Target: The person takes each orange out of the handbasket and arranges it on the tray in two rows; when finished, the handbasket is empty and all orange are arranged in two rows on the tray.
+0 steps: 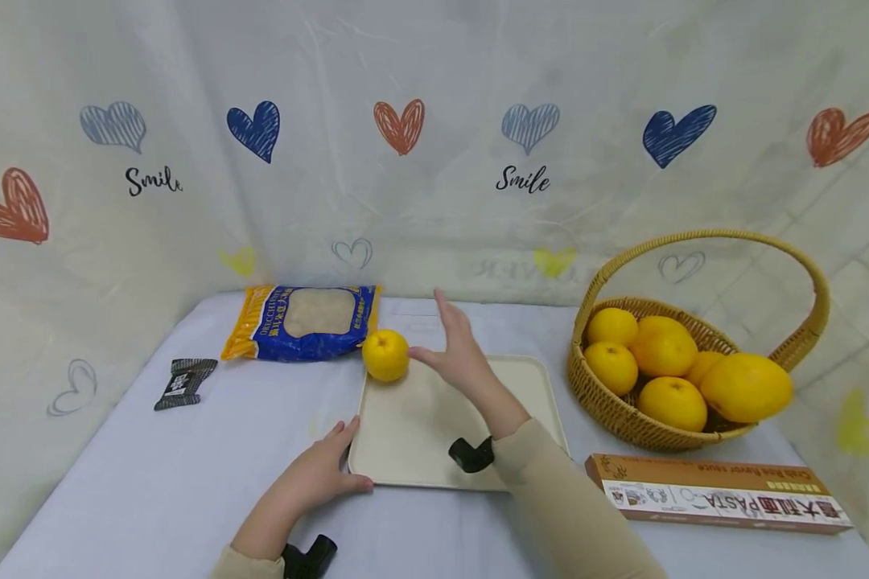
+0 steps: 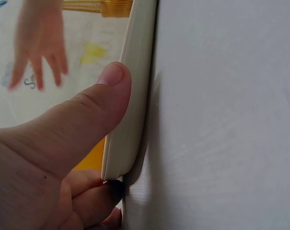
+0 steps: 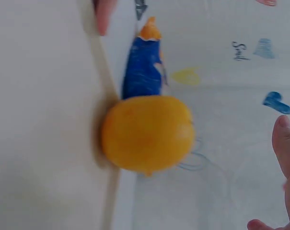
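A lemon [image 1: 385,355] sits at the far left corner of a cream tray [image 1: 405,434]; its nubbed end shows in the right wrist view. My left hand [image 1: 320,473] grips the tray's near left corner, thumb on the front wall and fingers along the left side. Over the tray, just right of the lemon, my right hand [image 1: 458,347] is raised with thumb and fingers spread and nothing between them. In the right wrist view a gap shows between the lemon [image 3: 147,134] and the thumb.
Behind the lemon lies a blue and yellow pasta bag [image 1: 311,322]. A small black wrapped packet [image 1: 185,383] is at left. At right stand a wicker basket [image 1: 601,410] with several yellow fruits and a long pasta box [image 1: 720,494]. A heart-printed curtain [image 1: 434,209] hangs behind.
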A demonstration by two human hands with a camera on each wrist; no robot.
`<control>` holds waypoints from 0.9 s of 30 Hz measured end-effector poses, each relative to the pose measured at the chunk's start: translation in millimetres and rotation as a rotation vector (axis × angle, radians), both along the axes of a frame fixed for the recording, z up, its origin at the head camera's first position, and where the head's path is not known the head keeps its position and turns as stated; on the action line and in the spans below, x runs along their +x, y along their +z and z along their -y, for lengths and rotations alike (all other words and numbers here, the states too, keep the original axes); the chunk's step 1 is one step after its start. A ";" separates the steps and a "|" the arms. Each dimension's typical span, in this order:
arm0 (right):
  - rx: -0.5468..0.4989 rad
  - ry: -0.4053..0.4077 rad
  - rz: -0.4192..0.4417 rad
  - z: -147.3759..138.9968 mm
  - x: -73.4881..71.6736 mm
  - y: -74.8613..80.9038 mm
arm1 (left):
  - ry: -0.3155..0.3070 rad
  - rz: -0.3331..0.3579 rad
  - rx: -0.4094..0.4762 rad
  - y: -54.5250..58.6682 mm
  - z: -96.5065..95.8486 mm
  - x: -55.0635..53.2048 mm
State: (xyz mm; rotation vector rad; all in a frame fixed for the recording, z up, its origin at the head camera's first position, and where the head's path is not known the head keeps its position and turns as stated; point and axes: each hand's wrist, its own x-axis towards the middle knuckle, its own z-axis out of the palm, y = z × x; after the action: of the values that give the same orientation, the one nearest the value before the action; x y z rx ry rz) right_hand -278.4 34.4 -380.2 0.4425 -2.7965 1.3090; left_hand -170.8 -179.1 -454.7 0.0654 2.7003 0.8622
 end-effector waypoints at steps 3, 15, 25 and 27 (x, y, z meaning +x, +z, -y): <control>0.025 -0.029 -0.103 -39.5 7.2 21.5 | -0.006 -0.001 0.004 -2.5 -0.9 -2.4; 0.101 -0.176 -0.213 -173.4 42.4 37.3 | -0.007 0.004 0.009 -4.6 -2.0 -3.7; 0.188 -0.291 -0.200 -220.1 70.1 33.2 | -0.006 0.008 0.007 -4.2 4.5 -4.6; 0.213 -0.311 -0.216 -228.9 71.5 34.4 | -0.004 0.009 0.011 -4.1 5.3 -4.7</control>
State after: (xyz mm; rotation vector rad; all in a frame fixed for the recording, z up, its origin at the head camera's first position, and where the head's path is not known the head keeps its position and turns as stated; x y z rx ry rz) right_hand -207.0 263.3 -345.8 0.1322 -2.6916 0.8536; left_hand -175.5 -184.4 -458.9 0.0697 2.6866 0.8746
